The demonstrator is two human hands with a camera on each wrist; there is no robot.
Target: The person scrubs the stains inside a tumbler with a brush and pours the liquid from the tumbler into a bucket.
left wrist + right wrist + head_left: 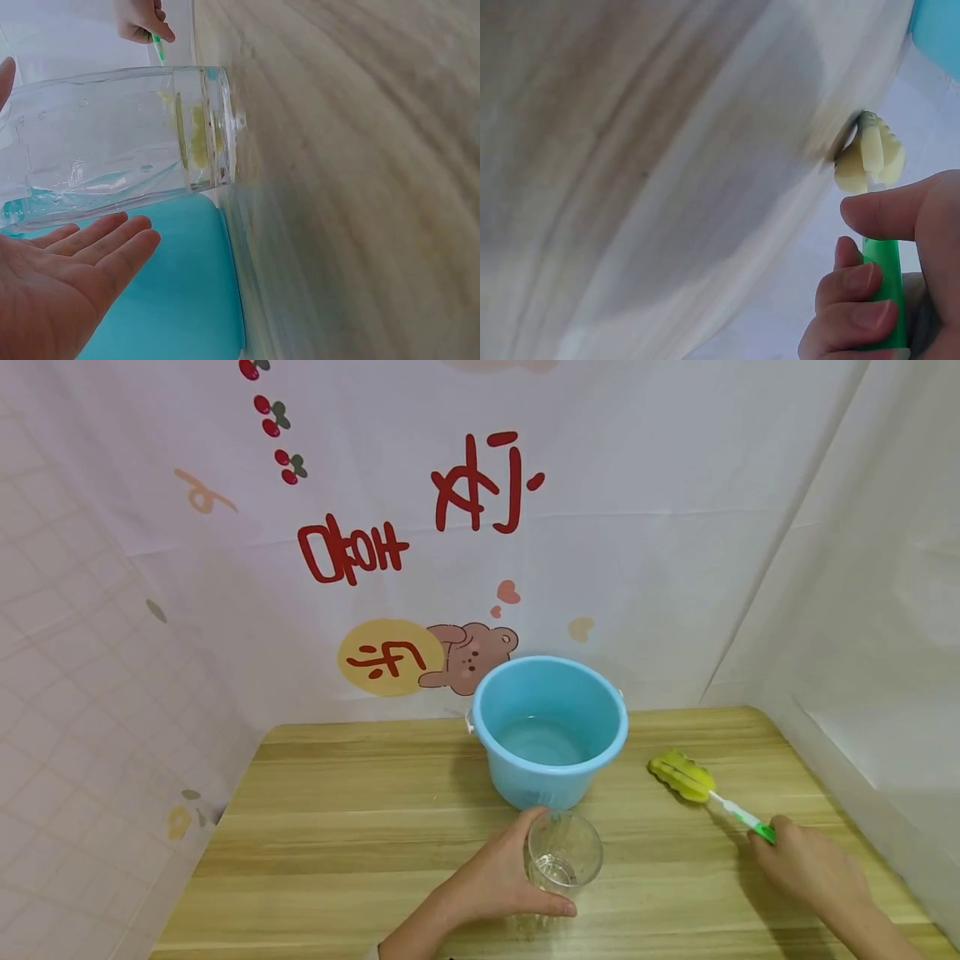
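Observation:
A clear drinking glass (566, 843) stands upright on the wooden table, just in front of a light blue bucket (536, 783). My left hand (498, 877) is around the glass, thumb on the near side and fingers on the far side. In the left wrist view the fingers (112, 251) look straight and spread beside the glass wall; whether they touch it I cannot tell. My right hand (813, 868) grips the green and white handle of a cup brush (682, 775) with a yellow sponge head. The right wrist view shows fingers curled round the green handle (886, 289), the sponge close to the tabletop.
Some water (540, 739) lies in the bottom of the bucket, whose white handle ends show at both sides. White cloth (637, 543) with red characters and a cartoon bear hangs behind the table (337, 827), with more cloth at left and right.

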